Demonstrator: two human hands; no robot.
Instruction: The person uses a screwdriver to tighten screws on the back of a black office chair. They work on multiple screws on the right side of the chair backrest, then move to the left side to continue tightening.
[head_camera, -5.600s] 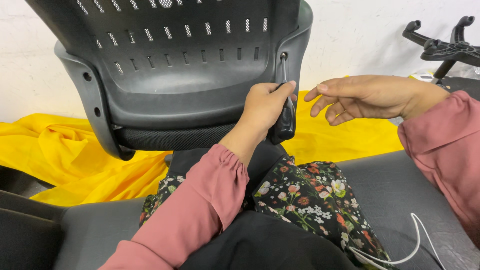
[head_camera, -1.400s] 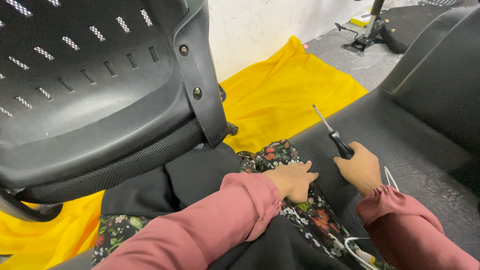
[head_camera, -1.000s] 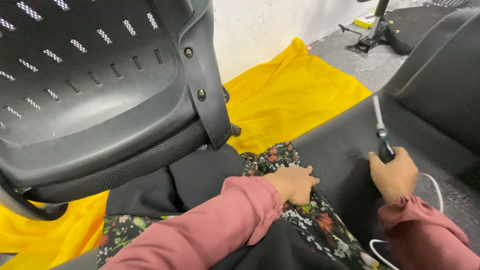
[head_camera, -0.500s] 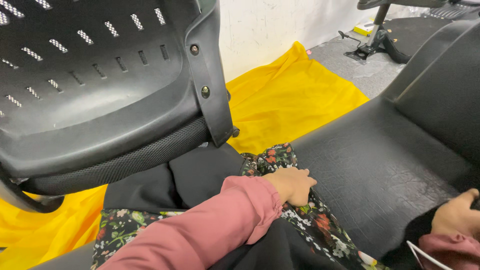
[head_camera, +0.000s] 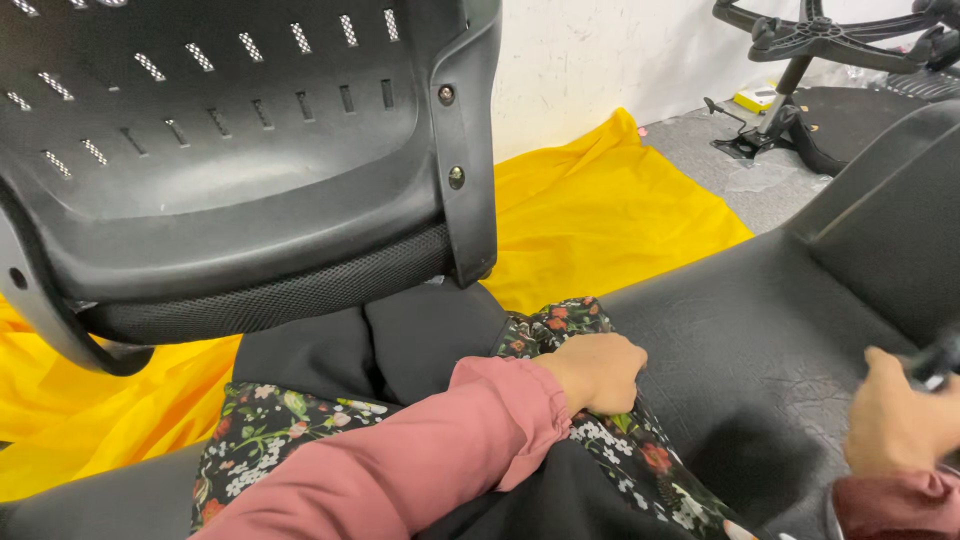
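The upper left of the frame is filled by the black plastic chair backrest, tilted over the lap, its slotted shell and mesh edge turned toward the camera. Two screws are seen seated in its right side rail, one above the other. Under and behind it a yellow cloth is spread on the floor.

At lower centre the left hand is rested on the floral-patterned fabric of the lap, fingers curled loosely inward; nothing is seen held in it. It has been kept in the same place over the last second and more.

The change lies at the right. The screwdriver, which was held with its shaft pointing up about a second ago, has been brought down and away toward the lower right edge. The right hand is now seen there, partly cut off, over the black leather-like seat cushion, closed around a dark object that is too blurred to name with certainty; it is judged likely to be the screwdriver's handle. With the tool carried away from the backrest and both screws seated, the fastening on that side is judged to be paused or finished.

At upper right a black chair base is lying on the grey floor.
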